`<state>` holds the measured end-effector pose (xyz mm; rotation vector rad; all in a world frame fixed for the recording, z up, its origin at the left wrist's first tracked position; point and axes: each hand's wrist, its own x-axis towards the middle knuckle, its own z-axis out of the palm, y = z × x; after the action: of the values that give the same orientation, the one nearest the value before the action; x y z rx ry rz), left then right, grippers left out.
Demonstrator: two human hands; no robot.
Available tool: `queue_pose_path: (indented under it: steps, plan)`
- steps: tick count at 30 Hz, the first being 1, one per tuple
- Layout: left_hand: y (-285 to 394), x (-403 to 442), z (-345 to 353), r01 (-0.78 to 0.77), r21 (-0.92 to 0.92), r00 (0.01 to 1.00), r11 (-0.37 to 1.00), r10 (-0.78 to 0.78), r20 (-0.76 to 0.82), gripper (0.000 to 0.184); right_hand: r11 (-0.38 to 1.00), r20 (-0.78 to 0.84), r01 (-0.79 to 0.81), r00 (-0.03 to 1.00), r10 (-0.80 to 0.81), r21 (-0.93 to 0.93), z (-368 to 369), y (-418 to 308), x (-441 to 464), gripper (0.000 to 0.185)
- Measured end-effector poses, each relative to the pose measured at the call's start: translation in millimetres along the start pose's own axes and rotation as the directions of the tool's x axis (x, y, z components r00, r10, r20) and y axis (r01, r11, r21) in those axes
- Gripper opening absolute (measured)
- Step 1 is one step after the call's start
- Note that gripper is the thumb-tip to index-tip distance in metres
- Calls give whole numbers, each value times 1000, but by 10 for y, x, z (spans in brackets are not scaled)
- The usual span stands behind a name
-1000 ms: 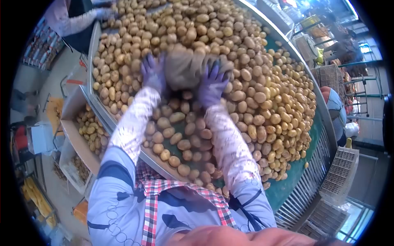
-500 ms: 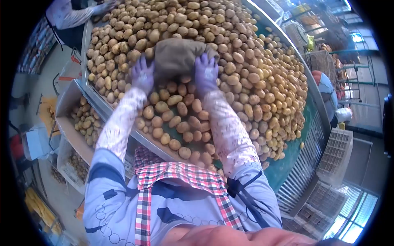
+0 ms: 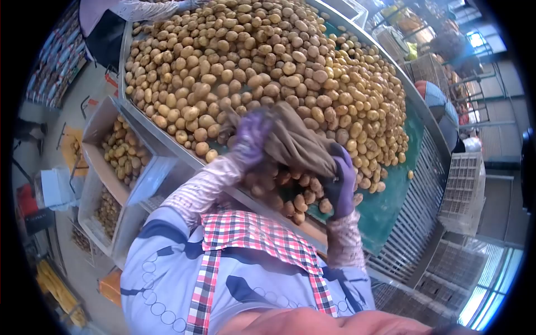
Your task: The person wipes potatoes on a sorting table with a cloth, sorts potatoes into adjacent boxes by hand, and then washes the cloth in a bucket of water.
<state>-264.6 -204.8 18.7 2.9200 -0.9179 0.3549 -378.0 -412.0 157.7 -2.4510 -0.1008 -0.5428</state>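
Note:
A brown cloth (image 3: 298, 139), bunched and folded, stretches between my two gloved hands over the near part of a potato heap (image 3: 268, 50). My left hand (image 3: 254, 137), in a purple glove and smeared by motion, grips the cloth's left part. At the cloth's right end, my right hand (image 3: 344, 181) is closed on its edge, the thumb side turned up. Several loose potatoes (image 3: 304, 198) lie just below the cloth, between my hands and the table's near edge. Part of the heap is hidden under the cloth.
A metal-rimmed sorting table (image 3: 167, 148) with a green surface carries the heap. Slatted rollers (image 3: 410, 223) adjoin on the right. Boxes of potatoes (image 3: 106, 198) stand at the left. A co-worker's sleeve (image 3: 148, 10) reaches in at the top left. Plastic crates (image 3: 460, 187) are stacked at the right.
Both hands have come nearer my body and moved right with the cloth, which is now drawn out and wrinkled between them. Potatoes in front have shifted.

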Motion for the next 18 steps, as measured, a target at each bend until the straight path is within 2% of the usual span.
queue_pose_path:
  steps: [1, 2, 3, 5, 6, 7, 8, 9, 11, 12, 13, 14, 15, 16, 18]
  plan:
    - [73, 77, -170, -125, -57, 990, 991, 128, 58, 86, 992, -71, 43, 996, -51, -120, -16, 56, -128, 46]
    - [156, 58, -188, -128, -265, 988, 956, 147, 50, 81, 921, 20, 102, 995, -103, -376, 69, 403, -310, 45]
    - [229, 22, -203, -129, -461, 986, 878, 163, 34, 77, 856, 34, 63, 998, -53, -513, 271, 680, -558, 37]
    - [304, -134, 253, -139, -230, 990, 963, 136, -31, 74, 720, 237, 73, 963, 129, -690, 762, 836, -836, 34]
    - [278, -155, 431, -147, -104, 988, 984, 142, -54, 73, 753, 264, 134, 963, 54, -644, 975, 908, -846, 38]
    - [193, -66, 362, -130, -168, 991, 977, 134, 11, 72, 780, 283, 192, 959, -20, -595, 1138, 893, -780, 44]
    - [105, 27, 292, -102, -230, 989, 968, 123, 78, 71, 769, 318, 128, 943, 101, -626, 1283, 887, -708, 36]
    - [21, 118, 169, -67, -292, 982, 954, 115, 151, 70, 792, 274, 95, 957, 93, -602, 1400, 871, -579, 35]
    - [-96, 321, 131, -40, -145, 921, 989, 92, 379, 73, 828, 185, 10, 976, 114, -560, 1622, 860, -280, 33]
    - [-169, 446, 240, -51, -41, 906, 998, 64, 418, 77, 852, 132, 27, 990, 50, -522, 1722, 847, -28, 35]
    - [-265, 574, 352, -66, 62, 891, 996, 31, 452, 81, 856, 134, 18, 989, 60, -516, 1751, 790, 233, 39]
    - [-433, 735, 347, -27, -13, 918, 1000, 30, 396, 83, 861, 158, 15, 985, 75, -509, 1850, 805, 437, 41]
    - [-606, 903, 326, 6, -92, 940, 996, 26, 341, 84, 823, 266, 70, 959, 100, -563, 1785, 652, 708, 43]
    - [-716, 1031, 403, 9, 30, 966, 1000, -16, 259, 88, 810, 250, 87, 965, 76, -580, 1878, 726, 818, 43]
    - [-840, 1334, 123, 71, 0, 885, 997, -63, 461, 93, 788, 229, 90, 971, 67, -610, 2062, 870, 1110, 44]
